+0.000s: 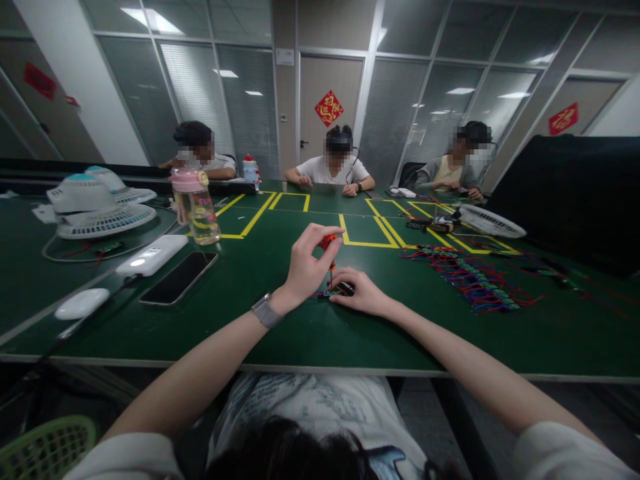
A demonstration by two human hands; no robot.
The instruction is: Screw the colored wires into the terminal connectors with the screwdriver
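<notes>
Two fans (103, 219) are resting at the left of the green table (280, 340). In front of them a white case (83, 304) is lying near the edge, and a white box (153, 255) with a lit spot is lying just beyond it. A phone (180, 279) is lying beside the box, while a pink-lidded bottle (197, 213) is standing behind the phone. Three people (357, 172) are sitting along the far side, beyond strips of yellow tape (260, 215).

Near the middle, the left hand (305, 261), with a watch (267, 311) on its wrist, is clasping the red handle of a screwdriver (328, 241), whose shaft is pointing down at a small board (326, 293). The right hand (364, 292) is holding that board low at the table, thumb and fingers closing around it.

Farther right, a row of wired boards (467, 277) is lying slantwise. Behind it a white grille (493, 221) is resting, and a black panel (575, 207) is standing at the far right.
</notes>
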